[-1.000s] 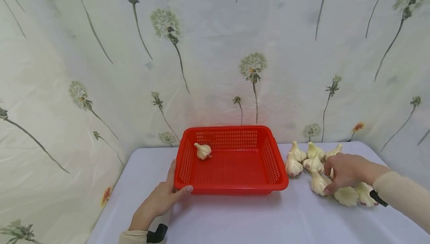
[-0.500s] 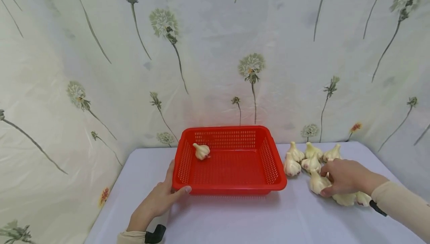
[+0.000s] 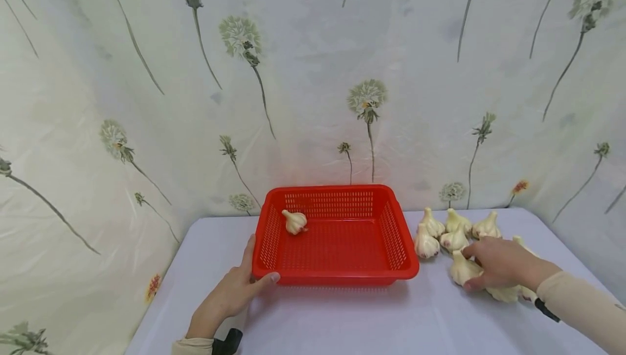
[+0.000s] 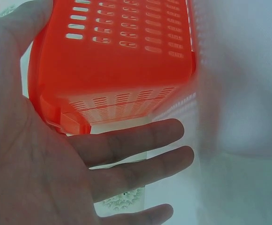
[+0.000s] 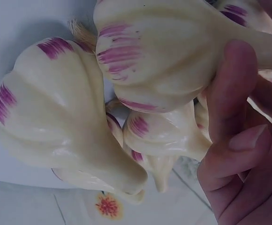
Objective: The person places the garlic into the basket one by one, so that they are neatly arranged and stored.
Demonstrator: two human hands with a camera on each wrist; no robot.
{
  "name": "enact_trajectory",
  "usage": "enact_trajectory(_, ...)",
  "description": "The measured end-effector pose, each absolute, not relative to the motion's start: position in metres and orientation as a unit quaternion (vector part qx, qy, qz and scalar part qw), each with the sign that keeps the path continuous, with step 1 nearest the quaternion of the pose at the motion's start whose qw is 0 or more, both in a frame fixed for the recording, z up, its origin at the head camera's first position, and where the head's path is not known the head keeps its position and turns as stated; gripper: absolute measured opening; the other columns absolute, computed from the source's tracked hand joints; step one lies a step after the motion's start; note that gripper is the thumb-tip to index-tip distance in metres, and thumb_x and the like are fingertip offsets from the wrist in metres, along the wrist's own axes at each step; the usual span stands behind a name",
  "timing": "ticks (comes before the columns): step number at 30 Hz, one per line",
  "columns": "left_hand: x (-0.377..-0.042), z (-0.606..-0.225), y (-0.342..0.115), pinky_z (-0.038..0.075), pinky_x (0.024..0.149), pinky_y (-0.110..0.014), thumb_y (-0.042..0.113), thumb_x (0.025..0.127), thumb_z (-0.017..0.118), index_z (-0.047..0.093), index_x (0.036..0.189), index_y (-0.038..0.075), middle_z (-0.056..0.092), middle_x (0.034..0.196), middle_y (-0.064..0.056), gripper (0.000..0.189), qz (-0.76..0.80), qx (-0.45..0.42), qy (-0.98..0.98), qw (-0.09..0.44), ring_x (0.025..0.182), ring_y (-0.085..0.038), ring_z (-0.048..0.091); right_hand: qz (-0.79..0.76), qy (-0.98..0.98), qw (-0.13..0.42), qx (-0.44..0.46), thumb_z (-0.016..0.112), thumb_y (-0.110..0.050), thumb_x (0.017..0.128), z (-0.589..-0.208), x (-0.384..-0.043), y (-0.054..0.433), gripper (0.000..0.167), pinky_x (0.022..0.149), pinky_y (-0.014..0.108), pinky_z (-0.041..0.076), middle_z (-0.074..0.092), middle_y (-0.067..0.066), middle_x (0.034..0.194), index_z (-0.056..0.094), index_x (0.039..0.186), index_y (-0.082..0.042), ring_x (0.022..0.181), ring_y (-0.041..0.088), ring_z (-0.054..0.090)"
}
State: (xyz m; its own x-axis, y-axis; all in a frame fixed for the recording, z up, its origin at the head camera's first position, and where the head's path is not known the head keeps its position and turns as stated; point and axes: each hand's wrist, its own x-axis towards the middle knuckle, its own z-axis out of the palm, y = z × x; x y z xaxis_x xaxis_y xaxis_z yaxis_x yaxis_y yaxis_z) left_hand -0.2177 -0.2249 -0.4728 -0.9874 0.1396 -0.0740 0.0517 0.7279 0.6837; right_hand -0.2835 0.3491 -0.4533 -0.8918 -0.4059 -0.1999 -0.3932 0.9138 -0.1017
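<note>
A red plastic basket [image 3: 336, 278] stands on the table with one garlic bulb [image 3: 295, 222] in its back left part. At its front left corner rests my left hand [image 3: 232, 290], thumb on the front rim and index finger along the side. The other fingers [image 4: 136, 176] stretch out straight below the rim in the left wrist view. On the right, my right hand [image 3: 504, 262] pinches a cream garlic bulb [image 3: 462, 269] at the front of a group. In the right wrist view, bent fingers [image 5: 236, 89] touch the neck of this purple-streaked bulb [image 5: 159, 51]. Whether it is off the table, I cannot tell.
Several more garlic bulbs [image 3: 426, 242] lie close together behind the right hand, and some are partly hidden beneath it [image 3: 504, 293]. A white cloth covers the table [image 3: 337, 322]. A flower-printed curtain [image 3: 313, 99] hangs right behind the table's back edge.
My right hand has shifted a little left, and its fingers and thumb have drawn in around the front garlic bulb. The left hand and the basket have stayed in place.
</note>
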Motion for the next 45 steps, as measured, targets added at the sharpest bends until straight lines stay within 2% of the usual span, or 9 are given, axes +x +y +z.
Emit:
enact_trajectory(10,-0.217,-0.476,-0.227,0.051,0.075,-0.039,0.061,0.095,0.07,0.003,0.172,0.022,0.073,0.108,-0.01,0.11,0.363,0.051,0.929,0.058,0.091,-0.019,0.064,-0.037,0.971,0.111,-0.209,0.093,-0.06,0.071,-0.455,-0.285,0.343,0.069,0.066,0.038,0.046,0.062,-0.006,0.085,0.075,0.115,-0.01,0.075,0.012,0.052)
enact_trajectory(16,-0.218,-0.477,-0.227,0.05,0.073,-0.038,0.061,0.095,0.071,0.002,0.172,0.025,0.072,0.103,-0.007,0.109,0.367,0.052,0.927,0.058,0.088,-0.019,0.063,-0.056,0.972,0.111,-0.202,0.093,-0.059,0.071,-0.452,-0.285,0.336,0.068,0.067,0.035,0.045,0.061,-0.008,0.084,0.076,0.116,-0.01,0.075,0.012,0.051)
enact_trajectory(20,-0.217,-0.477,-0.229,0.05,0.073,-0.038,0.061,0.094,0.071,0.003,0.172,0.024,0.072,0.103,-0.008,0.11,0.366,0.051,0.927,0.058,0.088,-0.018,0.064,-0.07,0.969,0.077,-0.224,0.092,-0.057,0.072,-0.448,-0.284,0.333,0.06,0.061,0.028,0.039,0.056,-0.01,0.076,0.078,0.11,-0.013,0.07,0.007,0.046)
enact_trajectory(24,-0.217,-0.476,-0.229,0.052,0.076,-0.04,0.062,0.094,0.07,0.003,0.172,0.023,0.073,0.11,-0.011,0.11,0.365,0.052,0.928,0.055,0.091,-0.019,0.065,-0.092,0.961,0.026,-0.261,0.093,-0.053,0.07,-0.447,-0.284,0.333,0.046,0.055,0.023,0.029,0.045,-0.014,0.066,0.078,0.097,-0.019,0.06,0.0,0.037)
enact_trajectory(27,-0.218,-0.475,-0.229,0.052,0.077,-0.04,0.064,0.094,0.07,0.003,0.172,0.024,0.073,0.11,-0.012,0.11,0.364,0.053,0.928,0.056,0.091,-0.019,0.066,-0.113,0.956,0.012,-0.271,0.094,-0.05,0.071,-0.444,-0.286,0.332,0.038,0.053,0.022,0.026,0.043,-0.015,0.062,0.076,0.089,-0.022,0.057,-0.002,0.034)
enact_trajectory(31,-0.219,-0.475,-0.228,0.052,0.074,-0.039,0.064,0.094,0.069,0.003,0.172,0.025,0.073,0.106,-0.01,0.11,0.364,0.053,0.928,0.059,0.089,-0.019,0.065,-0.138,0.954,0.019,-0.265,0.094,-0.048,0.072,-0.436,-0.29,0.328,0.039,0.055,0.021,0.037,0.058,-0.017,0.068,0.078,0.09,-0.018,0.061,-0.005,0.045)
enact_trajectory(35,-0.219,-0.475,-0.228,0.052,0.075,-0.039,0.064,0.095,0.069,0.003,0.172,0.025,0.073,0.108,-0.01,0.109,0.365,0.053,0.928,0.06,0.091,-0.019,0.066,-0.141,0.954,0.008,-0.265,0.093,-0.049,0.074,-0.423,-0.294,0.322,0.048,0.062,0.024,0.05,0.073,-0.013,0.08,0.08,0.097,-0.009,0.07,-0.004,0.059)
enact_trajectory(40,-0.219,-0.475,-0.227,0.051,0.071,-0.039,0.067,0.094,0.068,0.002,0.172,0.027,0.072,0.102,-0.009,0.11,0.359,0.053,0.93,0.062,0.088,-0.019,0.065,-0.12,0.962,-0.005,-0.246,0.092,-0.051,0.075,-0.403,-0.299,0.31,0.053,0.059,0.024,0.048,0.071,-0.011,0.08,0.081,0.103,-0.007,0.067,0.001,0.057)
enact_trajectory(45,-0.22,-0.475,-0.226,0.05,0.066,-0.038,0.07,0.093,0.067,0.0,0.172,0.027,0.071,0.097,-0.008,0.111,0.352,0.055,0.932,0.064,0.083,-0.02,0.064,-0.119,0.96,-0.041,-0.25,0.091,-0.047,0.076,-0.388,-0.303,0.299,0.048,0.056,0.024,0.042,0.067,-0.012,0.076,0.081,0.101,-0.008,0.064,0.004,0.052)
